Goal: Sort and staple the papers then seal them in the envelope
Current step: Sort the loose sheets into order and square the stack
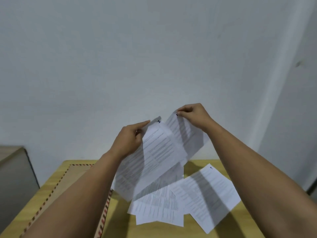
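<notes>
Left hand point(130, 140) holds sheet marked "1" point(154, 157) raised above table point(56, 179). Right hand point(193, 114) pinches top corner of second sheet point(187, 134), partly behind the first. Loose sheets point(161, 206) and sheet marked "4" point(211, 191) lie on table; striped-edge envelope point(73, 176) at left.

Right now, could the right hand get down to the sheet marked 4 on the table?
Probably not yet: the right hand is raised, pinching a sheet's top corner. The sheet marked 4 lies uncovered on the table below, so the way looks free once it lets go.
</notes>
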### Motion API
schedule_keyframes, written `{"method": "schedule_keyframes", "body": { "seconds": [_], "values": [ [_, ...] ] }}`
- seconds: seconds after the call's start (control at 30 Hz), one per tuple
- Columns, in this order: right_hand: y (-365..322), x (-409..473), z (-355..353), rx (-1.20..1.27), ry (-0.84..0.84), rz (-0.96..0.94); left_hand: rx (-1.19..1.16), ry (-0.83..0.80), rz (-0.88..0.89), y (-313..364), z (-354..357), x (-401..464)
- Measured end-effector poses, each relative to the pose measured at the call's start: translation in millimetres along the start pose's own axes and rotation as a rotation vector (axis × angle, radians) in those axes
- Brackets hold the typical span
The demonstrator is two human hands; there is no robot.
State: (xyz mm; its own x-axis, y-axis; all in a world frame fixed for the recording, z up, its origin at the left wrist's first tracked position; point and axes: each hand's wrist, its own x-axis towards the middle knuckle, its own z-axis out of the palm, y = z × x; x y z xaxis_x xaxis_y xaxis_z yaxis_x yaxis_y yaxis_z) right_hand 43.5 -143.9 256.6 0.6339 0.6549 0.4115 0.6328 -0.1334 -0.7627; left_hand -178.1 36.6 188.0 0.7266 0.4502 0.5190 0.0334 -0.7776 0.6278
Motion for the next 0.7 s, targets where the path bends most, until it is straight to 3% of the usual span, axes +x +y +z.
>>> {"method": "schedule_keyframes", "body": {
  "seconds": [0.43, 0.7],
  "values": [
    [-34, -32, 30, 0.394, -0.201, 0.233, 0.015, 0.063, -0.074, 23, -1, -3],
    [-35, -37, 38, 0.52, -0.222, 0.159, -0.055, 0.15, -0.176, 29, 1, 0]
  ]
}}
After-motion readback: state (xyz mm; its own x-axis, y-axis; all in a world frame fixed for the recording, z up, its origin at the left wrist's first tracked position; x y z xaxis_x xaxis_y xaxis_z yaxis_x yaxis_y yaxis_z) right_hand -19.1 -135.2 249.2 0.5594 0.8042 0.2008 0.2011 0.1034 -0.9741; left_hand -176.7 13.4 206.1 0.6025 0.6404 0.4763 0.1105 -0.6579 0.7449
